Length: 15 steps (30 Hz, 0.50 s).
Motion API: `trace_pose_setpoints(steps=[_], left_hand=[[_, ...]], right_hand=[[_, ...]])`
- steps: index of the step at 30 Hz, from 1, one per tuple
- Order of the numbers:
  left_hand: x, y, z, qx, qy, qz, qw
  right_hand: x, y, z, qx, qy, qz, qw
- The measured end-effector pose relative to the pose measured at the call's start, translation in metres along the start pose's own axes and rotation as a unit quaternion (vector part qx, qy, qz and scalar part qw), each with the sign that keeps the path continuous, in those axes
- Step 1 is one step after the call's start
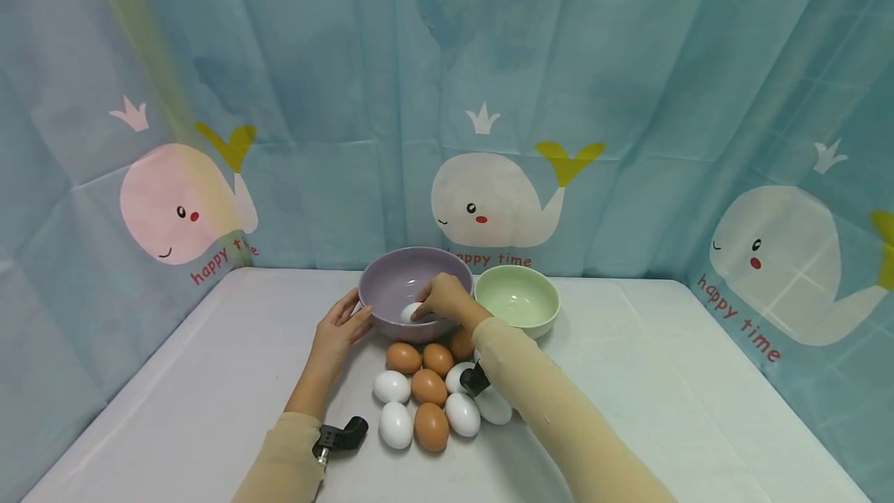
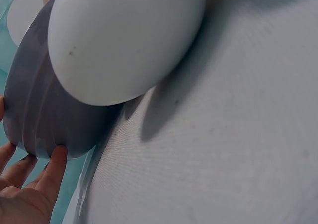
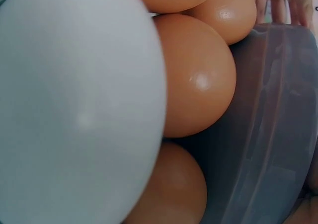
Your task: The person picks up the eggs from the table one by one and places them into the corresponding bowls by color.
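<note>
A purple bowl (image 1: 391,274) stands at the back of the table. My right hand (image 1: 447,297) reaches over its near rim and pinches a white egg (image 1: 410,312) low inside it. My left hand (image 1: 338,326) touches the bowl's outer left side. In the left wrist view its spread fingers (image 2: 55,172) rest against the bowl's outer wall (image 2: 35,105). Just in front of the bowl sit brown eggs (image 1: 403,358) and white eggs (image 1: 392,387), packed close together. The right forearm hides some of them.
A light green bowl (image 1: 517,293) stands right of the purple bowl, partly behind the right arm. White cloth covers the table (image 1: 663,379). A blue curtain (image 1: 314,99) with printed whales hangs along the back and sides.
</note>
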<state>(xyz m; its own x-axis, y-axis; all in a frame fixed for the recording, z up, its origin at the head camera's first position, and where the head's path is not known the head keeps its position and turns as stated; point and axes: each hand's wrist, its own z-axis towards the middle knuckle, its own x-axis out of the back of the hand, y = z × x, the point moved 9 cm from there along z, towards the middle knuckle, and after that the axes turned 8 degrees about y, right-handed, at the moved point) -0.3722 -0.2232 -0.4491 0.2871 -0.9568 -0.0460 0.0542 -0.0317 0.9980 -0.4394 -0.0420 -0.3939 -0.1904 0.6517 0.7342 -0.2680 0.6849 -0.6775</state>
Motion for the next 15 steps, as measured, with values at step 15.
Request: trace_pose_setpoints(steps=[15], left_hand=[[0.0001,-0.0014,0.0008,0.007,0.002,-0.004,1.0000]], right_hand=[[-0.0001,-0.0013,0.0007,0.004,0.003,-0.002,1.0000]])
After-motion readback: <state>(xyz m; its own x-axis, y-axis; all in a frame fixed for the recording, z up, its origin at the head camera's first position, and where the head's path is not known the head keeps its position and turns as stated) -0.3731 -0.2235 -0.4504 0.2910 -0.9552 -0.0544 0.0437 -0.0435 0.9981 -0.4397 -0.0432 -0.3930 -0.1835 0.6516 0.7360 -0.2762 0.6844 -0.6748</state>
